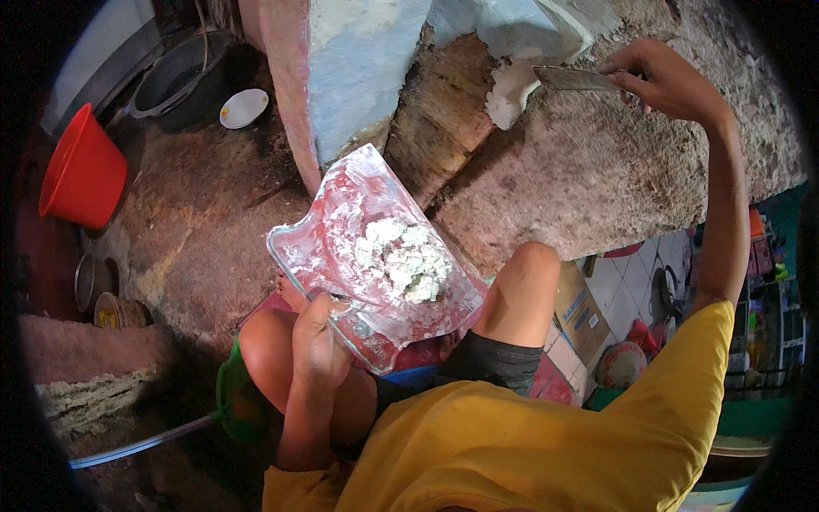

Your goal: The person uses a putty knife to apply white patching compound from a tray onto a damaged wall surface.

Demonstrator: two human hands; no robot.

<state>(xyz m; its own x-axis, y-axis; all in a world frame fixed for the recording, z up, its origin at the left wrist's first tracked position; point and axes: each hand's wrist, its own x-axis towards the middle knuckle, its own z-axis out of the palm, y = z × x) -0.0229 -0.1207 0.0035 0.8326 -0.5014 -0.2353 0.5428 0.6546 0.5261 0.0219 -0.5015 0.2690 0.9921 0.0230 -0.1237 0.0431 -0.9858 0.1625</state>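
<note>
My left hand grips the near edge of a clear flat board, its thumb on top. The board is tilted over my knees and smeared with white. A lumpy heap of white putty lies on its middle. My right hand is raised at the upper right, fingers closed around a putty knife. The flat blade points left, toward the peeling patch of the wall; I cannot tell whether it touches. Bare brownish material shows where the wall's white coating is broken away.
A red bucket, a black basin and a white plate stand at the left. A rough ledge runs along the right. A cardboard piece leans beyond my right knee. A green net hangs near my left leg.
</note>
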